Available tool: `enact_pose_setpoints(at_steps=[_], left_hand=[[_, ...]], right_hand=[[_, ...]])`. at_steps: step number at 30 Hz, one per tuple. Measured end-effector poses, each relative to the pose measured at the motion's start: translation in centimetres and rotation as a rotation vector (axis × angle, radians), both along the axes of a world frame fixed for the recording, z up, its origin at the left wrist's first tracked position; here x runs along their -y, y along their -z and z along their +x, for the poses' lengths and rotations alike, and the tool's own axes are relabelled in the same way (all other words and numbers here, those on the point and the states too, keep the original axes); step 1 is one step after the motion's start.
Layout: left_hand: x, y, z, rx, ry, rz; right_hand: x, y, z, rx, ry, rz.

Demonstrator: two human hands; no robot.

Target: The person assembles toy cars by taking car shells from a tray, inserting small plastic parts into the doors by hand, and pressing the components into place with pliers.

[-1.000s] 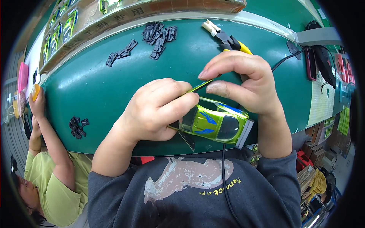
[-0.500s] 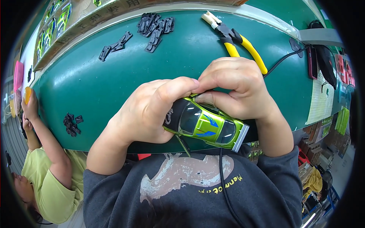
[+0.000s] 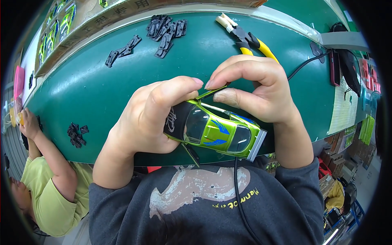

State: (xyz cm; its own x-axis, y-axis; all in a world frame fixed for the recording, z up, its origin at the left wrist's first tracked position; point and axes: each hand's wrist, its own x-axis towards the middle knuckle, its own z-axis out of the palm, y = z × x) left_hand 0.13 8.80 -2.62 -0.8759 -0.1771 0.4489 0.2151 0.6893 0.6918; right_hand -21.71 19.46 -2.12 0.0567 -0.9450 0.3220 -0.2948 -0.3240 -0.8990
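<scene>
A metallic green toy car [image 3: 218, 130] with a black hood and blue side graphics is tilted above the table edge, its grey rear wing at the lower right. My left hand [image 3: 153, 116] is closed around the car's front end, hiding much of it. The far-side door [image 3: 211, 92] swings outward from the body. Around it my right hand [image 3: 257, 87] curls, forefinger tip on one face and bandaged thumb on the other. On the side nearest me the other door [image 3: 190, 155] also hangs open.
On the green table [image 3: 98, 102] lie black plastic pieces [image 3: 165, 32], a smaller black pile [image 3: 76, 134] and yellow-handled pliers [image 3: 245, 36]. A cardboard box [image 3: 57, 41] with green parts stands at the far left. A co-worker's hand [image 3: 30, 124] is at the left. A black cable [image 3: 241, 196] crosses my shirt.
The car has shifted slightly left in my left hand. The far-side door now stands further out, and my right hand's thumb and forefinger have spread a little.
</scene>
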Motion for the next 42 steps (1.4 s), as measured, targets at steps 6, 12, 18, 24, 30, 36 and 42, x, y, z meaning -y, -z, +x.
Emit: enact_pose_setpoints(at_steps=[6, 12, 18, 24, 30, 36, 42], left_hand=[[-0.1, -0.4, -0.5, -0.023, 0.009, 0.006], [0.2, -0.7, -0.6, 0.021, 0.062, -0.046], [0.9, 0.5, -0.2, -0.082, -0.222, -0.108], [2.2, 0.7, 0.2, -0.086, -0.286, -0.094], [2.7, 0.8, 0.2, -0.025, -0.303, -0.155], [2.9, 0.3, 0.8, -0.116, -0.356, 0.063], [4.4, -1.3, 1.5, -0.14, -0.247, 1.21]], right_hand=[[-0.2, -0.4, 0.4, -0.094, 0.014, -0.006], [-0.4, -0.4, 0.3, -0.195, 0.025, -0.033], [-1.0, -2.9, -1.8, -0.62, 0.508, 0.173], [-1.3, -2.5, -2.7, -0.945, 0.561, 0.533], [-1.4, -2.6, -2.4, -0.721, 0.573, 0.513], [-1.1, -3.5, -3.0, 0.412, 0.172, 0.662], [-1.4, -2.2, -0.8, 0.593, -0.211, 0.664]])
